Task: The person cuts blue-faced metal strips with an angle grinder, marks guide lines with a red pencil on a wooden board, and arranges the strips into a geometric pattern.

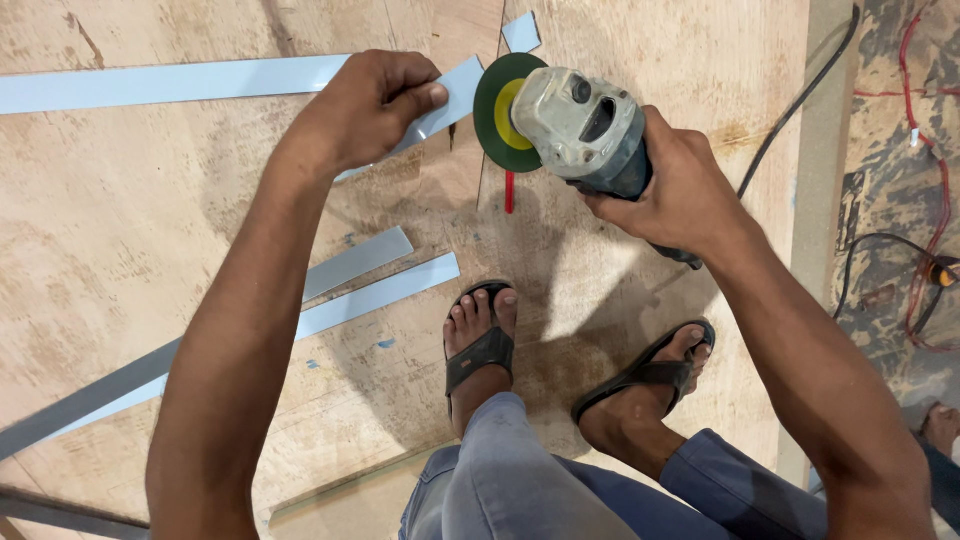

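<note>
Angle grinder (585,125), grey-bodied with a green and yellow disc (500,112), sits in the head view just right of centre, held above a plywood floor (120,240). Right hand (670,185) is closed around the grinder's body, fingers wrapped underneath, the disc facing left. Left hand (375,105) pinches the end of a pale blue strip (200,82) between thumb and curled fingers; the strip runs off to the left edge, and its free end reaches just beside the disc (whether the two actually touch is hard to tell from this angle). A small red stick (509,190) shows below the disc.

Lower on the plywood lie two more pale strips (385,290), side by side and slanting down to the left. The person's feet in dark sandals (482,350) stand near the middle, jeans below them. A black cable (790,115) trails from the grinder toward the upper right, and red wires (925,60) lie on the rough ground at the far right.
</note>
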